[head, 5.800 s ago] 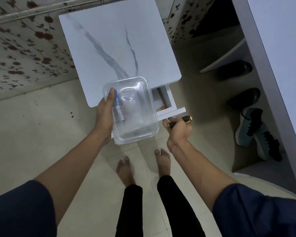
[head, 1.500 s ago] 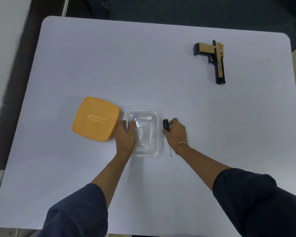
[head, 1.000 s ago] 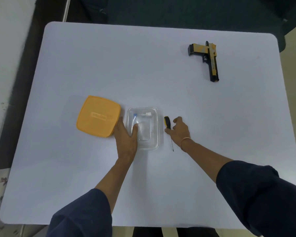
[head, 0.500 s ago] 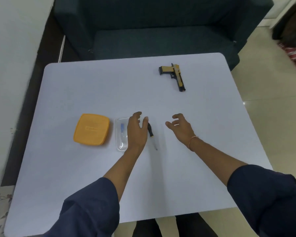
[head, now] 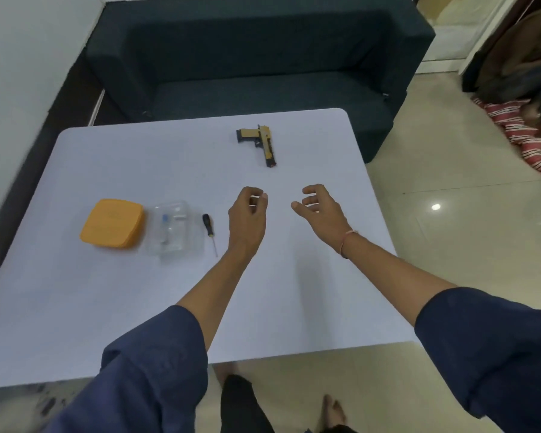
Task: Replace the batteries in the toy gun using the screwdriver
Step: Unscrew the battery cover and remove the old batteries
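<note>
A gold and black toy gun (head: 261,143) lies flat near the far edge of the white table (head: 138,292), muzzle toward me. A screwdriver (head: 209,231) with a black and yellow handle lies left of centre. Just left of it stands a clear plastic box (head: 172,228) with batteries inside. My left hand (head: 247,218) hovers above the table's middle, fingers loosely curled, holding nothing. My right hand (head: 320,209) hovers beside it, fingers relaxed and empty. Both hands are a short way in front of the gun and to the right of the screwdriver.
An orange lid (head: 111,223) lies left of the clear box. A dark sofa (head: 256,60) stands behind the table. Tiled floor lies to the right, with striped cloth (head: 519,132) on it. My bare foot shows under the table's near edge.
Both hands have left the box and the screwdriver, which now lie on the table, and moved right and forward toward the gun. My view has tilted up and pulled back.
</note>
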